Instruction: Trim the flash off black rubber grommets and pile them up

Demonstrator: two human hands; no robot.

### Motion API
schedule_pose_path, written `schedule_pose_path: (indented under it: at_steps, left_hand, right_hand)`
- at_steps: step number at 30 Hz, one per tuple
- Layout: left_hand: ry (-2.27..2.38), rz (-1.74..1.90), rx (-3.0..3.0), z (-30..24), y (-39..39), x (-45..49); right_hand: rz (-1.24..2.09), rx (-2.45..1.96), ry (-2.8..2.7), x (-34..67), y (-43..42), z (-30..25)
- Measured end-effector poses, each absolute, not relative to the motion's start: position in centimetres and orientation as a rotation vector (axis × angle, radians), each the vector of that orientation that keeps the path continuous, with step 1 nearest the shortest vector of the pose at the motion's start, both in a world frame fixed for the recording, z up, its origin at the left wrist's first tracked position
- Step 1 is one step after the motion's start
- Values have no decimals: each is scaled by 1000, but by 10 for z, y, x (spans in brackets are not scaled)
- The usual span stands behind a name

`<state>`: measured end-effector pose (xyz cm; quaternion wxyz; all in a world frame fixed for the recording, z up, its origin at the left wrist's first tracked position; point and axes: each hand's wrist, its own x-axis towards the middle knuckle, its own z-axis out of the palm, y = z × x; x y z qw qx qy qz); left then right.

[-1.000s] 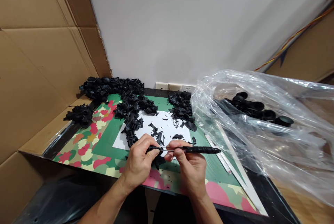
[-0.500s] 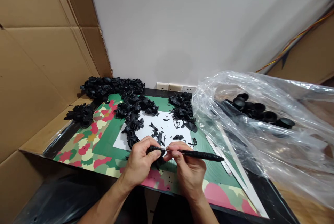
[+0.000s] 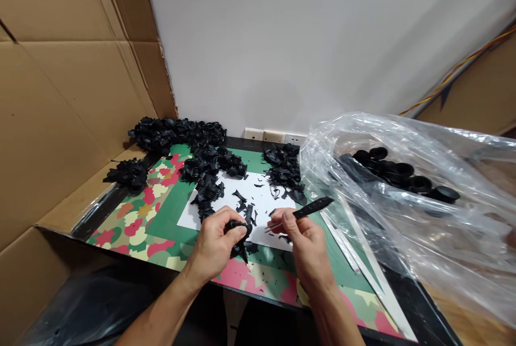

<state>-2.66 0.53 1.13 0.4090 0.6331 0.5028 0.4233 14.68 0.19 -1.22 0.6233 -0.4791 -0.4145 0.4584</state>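
Note:
My left hand is closed on a black ribbed rubber piece, largely covered by the fingers, with a pointed black flap hanging below the thumb. My right hand grips a slim black-handled tool; its thin metal tip points left, apart from the rubber piece. Under and beyond both hands lies a white sheet strewn with black rubber scraps. Ribbed black rubber parts are heaped along its left side.
A larger black heap lies at the back left, a smaller pile by the cardboard wall. Black scraps are piled behind the sheet. At right, a clear plastic bag holds black rubber cups. White strips lie beside it.
My right hand has moved right and drawn the tool's tip off the rubber piece; the handle's rear end now tilts up. My left hand still grips the piece, with more of its flap showing.

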Motion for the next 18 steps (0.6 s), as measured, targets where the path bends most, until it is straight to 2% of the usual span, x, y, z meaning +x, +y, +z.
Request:
schedule_pose_path:
  at_steps: [18]
  left_hand:
    - [1320,999,1697,14,5,-26]
  right_hand:
    - [1185,-870,-816,130,-7,-11]
